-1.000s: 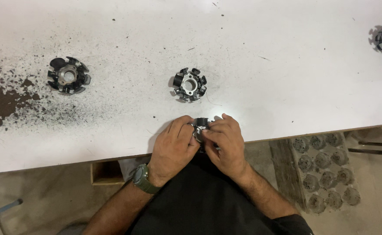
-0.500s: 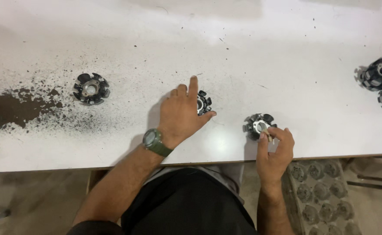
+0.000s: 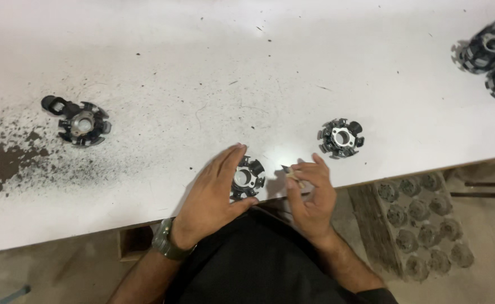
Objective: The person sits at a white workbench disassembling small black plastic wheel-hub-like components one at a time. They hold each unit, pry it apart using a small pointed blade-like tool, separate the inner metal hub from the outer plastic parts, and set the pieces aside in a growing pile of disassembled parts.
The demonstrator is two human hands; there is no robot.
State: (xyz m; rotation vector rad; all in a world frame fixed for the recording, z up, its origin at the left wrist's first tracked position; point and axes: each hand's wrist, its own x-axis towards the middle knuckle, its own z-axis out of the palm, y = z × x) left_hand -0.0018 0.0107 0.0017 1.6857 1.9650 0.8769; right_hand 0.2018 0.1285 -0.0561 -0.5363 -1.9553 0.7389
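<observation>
A wide white surface point(image 3: 292, 62) fills most of the view, seen from above, with a dark patch of gritty dust point(image 3: 5, 169) spread over its left side. Below the near edge, at the right, a tray point(image 3: 422, 225) of round grey parts sits on the floor. The person's left hand point(image 3: 213, 197) lies on the near edge of the surface, fingers curled around the left side of a round toothed metal part point(image 3: 247, 177) and touching it (the grip looks loose, more a cupping than a clamp). The right hand point(image 3: 312, 197) is just to the right of that part, apart from the left hand, its thumb and fingertips pinched on a small pale piece point(image 3: 294, 177); what the piece is cannot be told. A second toothed part point(image 3: 340, 138) lies a little farther and to the right. A third toothed part point(image 3: 81, 124) lies well to the left, by the dust. Larger dark toothed parts point(image 3: 492, 50) sit at the far right edge. A green wristwatch point(image 3: 165, 245) is on the left wrist.
</observation>
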